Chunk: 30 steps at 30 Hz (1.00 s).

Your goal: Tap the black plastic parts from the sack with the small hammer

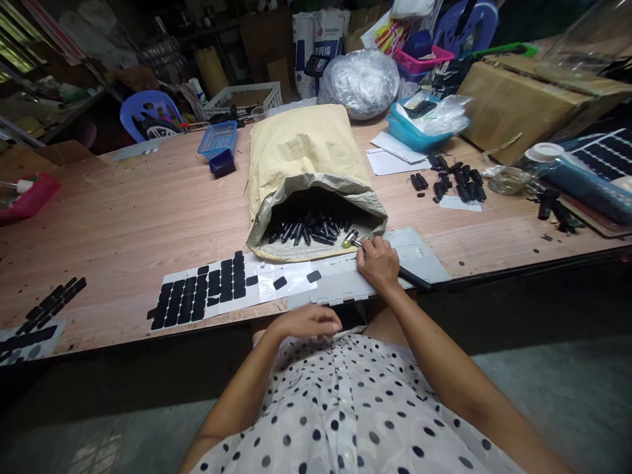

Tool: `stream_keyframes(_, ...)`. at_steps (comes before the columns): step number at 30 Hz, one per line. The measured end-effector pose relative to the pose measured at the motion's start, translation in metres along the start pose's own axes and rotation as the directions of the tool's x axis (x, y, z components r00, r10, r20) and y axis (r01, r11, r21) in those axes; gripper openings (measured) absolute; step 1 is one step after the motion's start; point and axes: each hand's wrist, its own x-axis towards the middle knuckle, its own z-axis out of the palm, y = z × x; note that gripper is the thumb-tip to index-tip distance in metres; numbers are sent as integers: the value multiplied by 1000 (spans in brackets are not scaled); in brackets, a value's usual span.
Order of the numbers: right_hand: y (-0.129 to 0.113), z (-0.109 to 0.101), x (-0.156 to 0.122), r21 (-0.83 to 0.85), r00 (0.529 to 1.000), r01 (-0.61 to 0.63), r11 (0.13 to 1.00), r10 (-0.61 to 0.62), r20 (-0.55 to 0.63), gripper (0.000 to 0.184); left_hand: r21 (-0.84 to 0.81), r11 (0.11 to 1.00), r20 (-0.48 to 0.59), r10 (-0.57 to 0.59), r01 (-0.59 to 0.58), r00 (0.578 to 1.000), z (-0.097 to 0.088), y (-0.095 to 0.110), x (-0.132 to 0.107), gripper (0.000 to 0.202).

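My right hand [379, 264] is wrapped around the black handle of a small hammer [413, 278] at the table's front edge. The hammer's head, part metal and part yellow-green, points at the mouth of a yellow woven sack [309, 141]. Inside the sack's opening lies a heap of black pen-shaped pieces [309, 230]. My left hand [311, 321] hangs in front of my body, just off the table edge. Its fingers are loosely bent and nothing shows in them. Beneath the hammer is a grey board [415, 253].
Black rounded stickers [185, 299] lie in rows on a white sheet at front left. Black parts [461, 181] are heaped at right, near a blue basin [419, 131] and a cardboard box [526, 102]. A blue basket [218, 138] stands behind, left of the sack.
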Motion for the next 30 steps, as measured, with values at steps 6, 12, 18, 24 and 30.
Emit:
stream_keyframes(6, 0, 0, 0, 8, 1000, -20, 1000, 20, 19, 23, 215, 973, -834, 139, 82, 534, -94, 24, 28, 17)
stream_keyframes(12, 0, -1, 1, 6, 1000, -2, 1000, 2, 30, 23, 281, 879, -945, 184, 385, 269, -127, 18, 72, 7)
stream_keyframes(18, -1, -2, 1, 4, 999, -20, 1000, 20, 43, 24, 317, 861, -937, 221, 398, 269, -114, 11, 63, 9)
stream_keyframes(24, -3, -2, 2, -9, 1000, -16, 1000, 16, 27, 25, 284, 849, -935, 143, 446, 323, -94, 12, 45, 16)
stream_keyframes(30, -1, 0, 2, -16, 1000, -11, 1000, 11, 14, 23, 180, 830, -962, 36, 528, 272, -92, 24, 54, 16)
